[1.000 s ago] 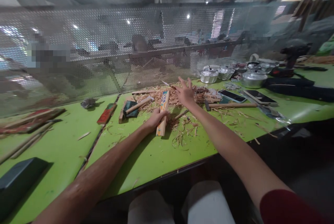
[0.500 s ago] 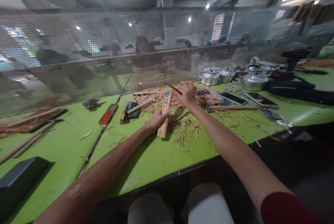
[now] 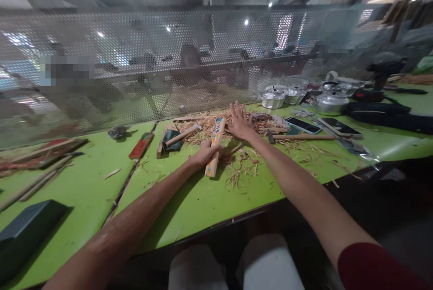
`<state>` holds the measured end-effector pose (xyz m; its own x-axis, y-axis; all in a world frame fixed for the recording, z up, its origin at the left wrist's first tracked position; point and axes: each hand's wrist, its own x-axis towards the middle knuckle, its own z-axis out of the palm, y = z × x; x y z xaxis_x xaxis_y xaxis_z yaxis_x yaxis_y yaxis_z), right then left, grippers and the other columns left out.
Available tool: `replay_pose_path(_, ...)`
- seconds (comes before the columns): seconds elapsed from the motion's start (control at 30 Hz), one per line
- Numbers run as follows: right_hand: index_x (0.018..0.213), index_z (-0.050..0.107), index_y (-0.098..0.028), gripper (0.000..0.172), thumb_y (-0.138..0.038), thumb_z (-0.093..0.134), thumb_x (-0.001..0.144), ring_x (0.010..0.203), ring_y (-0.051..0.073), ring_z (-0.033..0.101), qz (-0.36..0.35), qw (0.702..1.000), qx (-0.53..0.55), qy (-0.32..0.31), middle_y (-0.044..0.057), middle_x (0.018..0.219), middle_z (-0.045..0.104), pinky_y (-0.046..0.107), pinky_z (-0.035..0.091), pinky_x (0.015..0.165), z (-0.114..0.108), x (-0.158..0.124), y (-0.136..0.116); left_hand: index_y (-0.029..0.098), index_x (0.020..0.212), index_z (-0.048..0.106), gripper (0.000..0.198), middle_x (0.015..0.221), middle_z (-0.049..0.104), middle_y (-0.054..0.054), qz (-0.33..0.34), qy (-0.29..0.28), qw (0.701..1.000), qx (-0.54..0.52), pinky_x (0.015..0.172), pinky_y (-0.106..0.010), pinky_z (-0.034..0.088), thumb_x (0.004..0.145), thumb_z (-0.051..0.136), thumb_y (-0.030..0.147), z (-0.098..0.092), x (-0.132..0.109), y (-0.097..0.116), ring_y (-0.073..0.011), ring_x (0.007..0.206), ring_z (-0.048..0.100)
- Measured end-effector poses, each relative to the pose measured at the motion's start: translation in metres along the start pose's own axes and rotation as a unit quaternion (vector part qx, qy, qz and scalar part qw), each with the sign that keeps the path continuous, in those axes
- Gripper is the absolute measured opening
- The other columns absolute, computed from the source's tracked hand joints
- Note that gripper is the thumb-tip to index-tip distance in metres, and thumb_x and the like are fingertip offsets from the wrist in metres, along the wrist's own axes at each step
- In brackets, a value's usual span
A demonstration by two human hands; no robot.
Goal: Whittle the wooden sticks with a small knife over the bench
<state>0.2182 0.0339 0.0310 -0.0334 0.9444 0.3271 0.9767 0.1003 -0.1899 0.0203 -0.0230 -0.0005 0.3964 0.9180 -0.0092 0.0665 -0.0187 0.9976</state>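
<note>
My left hand (image 3: 204,153) is wrapped round the lower half of a pale wooden piece (image 3: 217,135) with a blue and orange printed face. That piece slants upward, away from me, over the green table (image 3: 189,209). Just right of its upper end, my right hand (image 3: 240,123) has its fingers spread, palm down, over the wood shavings (image 3: 206,128); nothing shows in it. A wooden-handled hammer (image 3: 301,137) lies to the right of this hand. Left of the shavings rests a wooden stick (image 3: 182,135) on a dark cloth.
Foil-like metal containers (image 3: 272,98) and two phones (image 3: 302,125) are at the right. A red block (image 3: 140,145), a grey crumpled lump (image 3: 117,132) and a dark green block (image 3: 32,222) lie to the left. Behind the table stands a perforated metal screen (image 3: 135,69).
My right hand has opened and lowered slightly toward the shavings; the thin dark tool it held is no longer visible. My left hand keeps its hold on the wooden piece.
</note>
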Motion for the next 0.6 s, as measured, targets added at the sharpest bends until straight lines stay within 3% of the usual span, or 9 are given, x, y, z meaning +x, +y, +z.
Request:
replay_pose_path(0.23,0.175,0.003,-0.016,0.091,-0.062,0.041,0.106,0.162,0.043,-0.002,0.037,0.999,0.037,-0.011,0.020,0.177,-0.010,0.072,0.015,0.122,0.006,0.002,0.007,0.021,0.084,0.052,0.027,0.061,0.058,0.002,0.017,-0.008,1.000,0.007,0.048,-0.026,0.042,0.070,0.073,0.033,-0.001,-0.001,-0.001,-0.0127,0.051,0.051)
replay_pose_path(0.4,0.175,0.005,-0.016,0.090,-0.064,0.038,0.106,0.162,0.039,0.001,0.030,0.998,0.048,-0.007,0.021,0.177,-0.007,0.068,0.016,0.122,0.005,0.002,0.008,0.021,0.083,0.052,0.027,0.060,0.058,0.002,0.024,-0.008,1.000,-0.014,0.049,-0.026,0.043,0.069,0.071,0.033,0.000,-0.002,0.001,-0.0119,0.049,0.051)
replay_pose_path(0.5,0.174,0.008,-0.017,0.090,-0.066,0.039,0.105,0.161,0.038,0.005,0.024,0.998,0.058,-0.011,0.021,0.177,-0.001,0.064,0.020,0.122,0.004,0.001,0.009,0.021,0.080,0.051,0.024,0.056,0.057,0.002,0.016,-0.024,0.999,-0.043,0.047,-0.026,0.042,0.070,0.070,0.033,0.000,-0.001,0.002,-0.0123,0.045,0.050)
replay_pose_path(0.6,0.172,0.021,-0.015,0.083,-0.061,0.042,0.107,0.158,0.035,0.020,0.014,0.998,0.063,0.020,0.023,0.175,0.015,0.052,0.029,0.120,0.005,0.002,0.013,0.022,0.075,0.051,0.022,0.053,0.056,0.001,0.005,-0.029,0.996,-0.085,0.046,-0.025,0.042,0.072,0.069,0.032,-0.003,0.000,0.003,-0.0120,0.045,0.050)
